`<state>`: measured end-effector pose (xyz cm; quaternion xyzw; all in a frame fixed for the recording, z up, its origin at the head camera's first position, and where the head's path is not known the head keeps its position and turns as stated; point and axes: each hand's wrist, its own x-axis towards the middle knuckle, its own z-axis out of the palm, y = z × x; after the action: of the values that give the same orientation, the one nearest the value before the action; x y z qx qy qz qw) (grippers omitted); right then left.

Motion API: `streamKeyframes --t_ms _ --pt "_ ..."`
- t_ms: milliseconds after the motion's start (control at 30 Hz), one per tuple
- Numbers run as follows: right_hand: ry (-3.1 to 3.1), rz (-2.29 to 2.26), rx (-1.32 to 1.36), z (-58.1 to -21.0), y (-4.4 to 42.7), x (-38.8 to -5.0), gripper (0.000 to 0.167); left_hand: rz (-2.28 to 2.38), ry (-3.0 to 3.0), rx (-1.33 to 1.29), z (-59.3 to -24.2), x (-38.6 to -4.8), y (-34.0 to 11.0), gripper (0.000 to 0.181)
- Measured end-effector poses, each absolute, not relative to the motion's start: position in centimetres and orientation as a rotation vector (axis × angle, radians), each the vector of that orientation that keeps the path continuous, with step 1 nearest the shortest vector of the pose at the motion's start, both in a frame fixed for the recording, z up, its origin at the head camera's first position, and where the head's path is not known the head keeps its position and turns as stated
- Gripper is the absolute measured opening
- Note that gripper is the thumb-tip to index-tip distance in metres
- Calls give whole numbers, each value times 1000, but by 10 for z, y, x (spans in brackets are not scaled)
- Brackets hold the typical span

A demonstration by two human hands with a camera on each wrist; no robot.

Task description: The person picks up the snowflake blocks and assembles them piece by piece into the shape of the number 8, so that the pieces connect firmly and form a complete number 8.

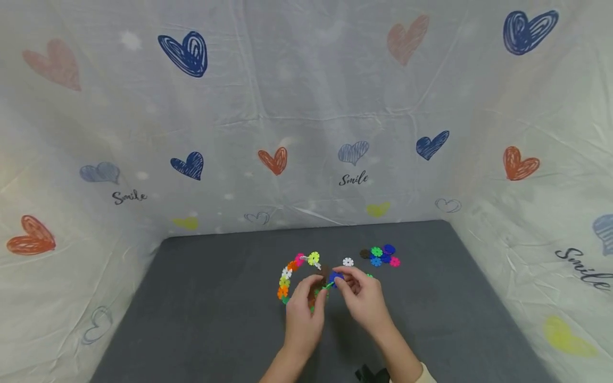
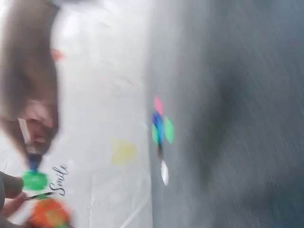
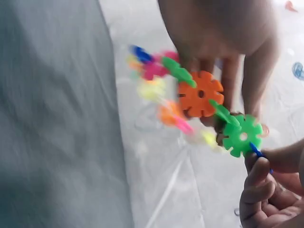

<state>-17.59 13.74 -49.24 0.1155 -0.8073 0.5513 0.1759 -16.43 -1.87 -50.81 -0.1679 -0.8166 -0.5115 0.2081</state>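
In the head view, my left hand [image 1: 303, 314] holds a curved chain [image 1: 286, 273] of interlocking notched plastic discs in many colours. A green disc [image 3: 242, 135] at the chain's end sits at the left fingertips, with an orange disc [image 3: 201, 94] further along in the right wrist view. My right hand [image 1: 366, 303] pinches a blue disc [image 1: 336, 277] between thumb and finger. The blue disc meets the green disc's edge; how deeply they are joined cannot be told. Part of the chain is hidden behind the left hand. The left wrist view is blurred.
Loose discs lie in a small cluster [image 1: 377, 260] on the dark table [image 1: 215, 314], beyond the right hand. A white disc [image 1: 348, 261] lies just left of them. A black object [image 1: 371, 374] shows near the right forearm. A heart-printed white cloth [image 1: 306, 133] hangs behind the table.
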Motion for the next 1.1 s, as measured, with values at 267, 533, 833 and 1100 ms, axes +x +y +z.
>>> streamKeyframes --t_ms 267,533,833,1100 --pt "-2339 1327 460 -492 146 -183 20 -1547 -2571 -274 -498 -166 -26 31" --pt "-2282 1373 588 -501 153 -188 20 -1112 -2523 -549 -499 -177 -30 16" --pt "-2352 1599 221 -527 177 -208 17 -1851 -2594 -328 -500 -181 -38 23" --pt "-2809 1048 -264 -582 201 -235 36 -1587 -2628 -239 -501 -177 -39 18"
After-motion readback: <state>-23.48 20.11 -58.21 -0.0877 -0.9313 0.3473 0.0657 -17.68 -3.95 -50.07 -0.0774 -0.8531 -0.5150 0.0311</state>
